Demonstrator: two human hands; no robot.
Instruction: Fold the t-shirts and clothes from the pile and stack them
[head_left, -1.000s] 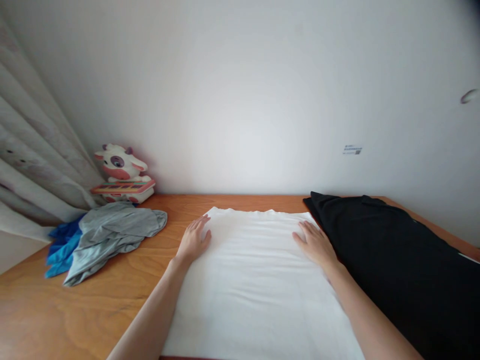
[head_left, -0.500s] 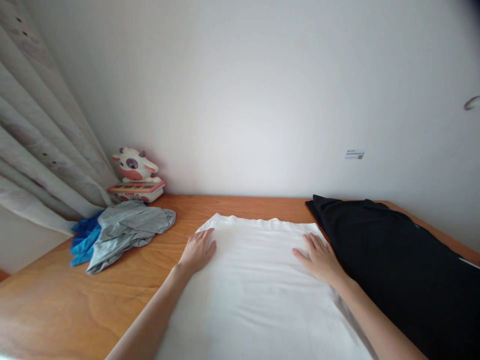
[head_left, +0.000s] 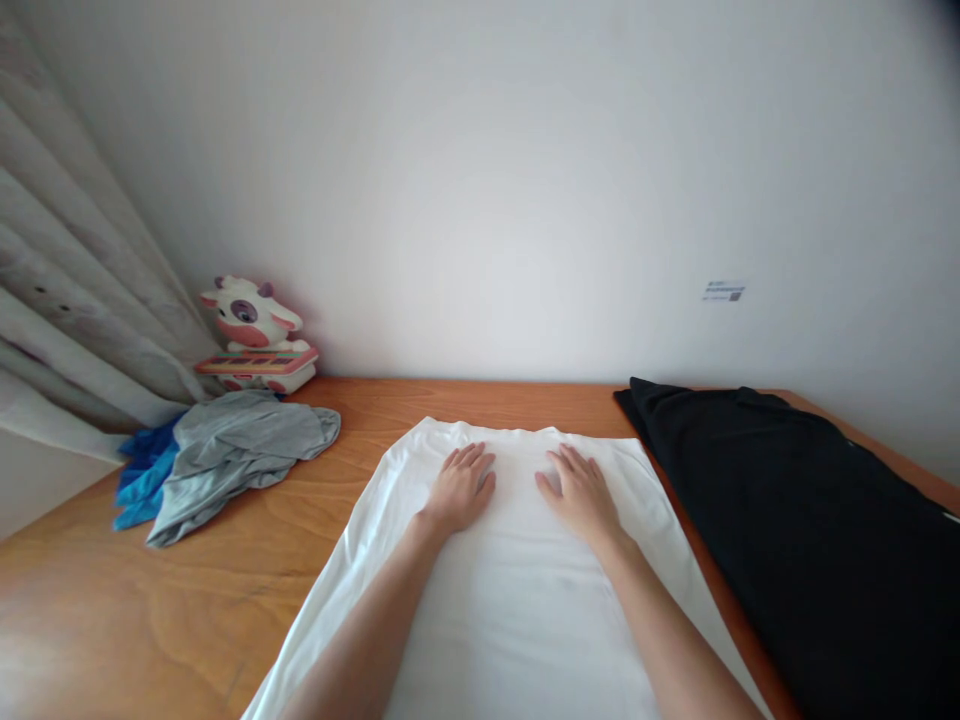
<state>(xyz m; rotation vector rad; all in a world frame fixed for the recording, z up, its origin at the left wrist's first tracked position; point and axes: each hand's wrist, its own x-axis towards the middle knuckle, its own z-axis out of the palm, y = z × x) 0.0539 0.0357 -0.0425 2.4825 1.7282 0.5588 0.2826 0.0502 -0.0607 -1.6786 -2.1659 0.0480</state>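
A white cloth (head_left: 525, 590) lies spread on the wooden table (head_left: 187, 590), its far edge slightly wavy and short of the wall. My left hand (head_left: 461, 487) rests palm down on the cloth, left of its middle, with the fingers apart. On the right half of the cloth, my right hand (head_left: 580, 492) lies flat too, its fingers spread. A gap of bare cloth separates the two hands, and neither holds anything.
Black fabric (head_left: 780, 500) covers the table's right side. Crumpled grey cloth (head_left: 240, 445) and blue cloth (head_left: 146, 480) lie at the left, before a cow-shaped toy keyboard (head_left: 259, 340). A patterned curtain (head_left: 82, 270) hangs at the far left.
Both hands have moved inward from the side edges of the white cloth and now lie closer together. The view has shifted slightly.
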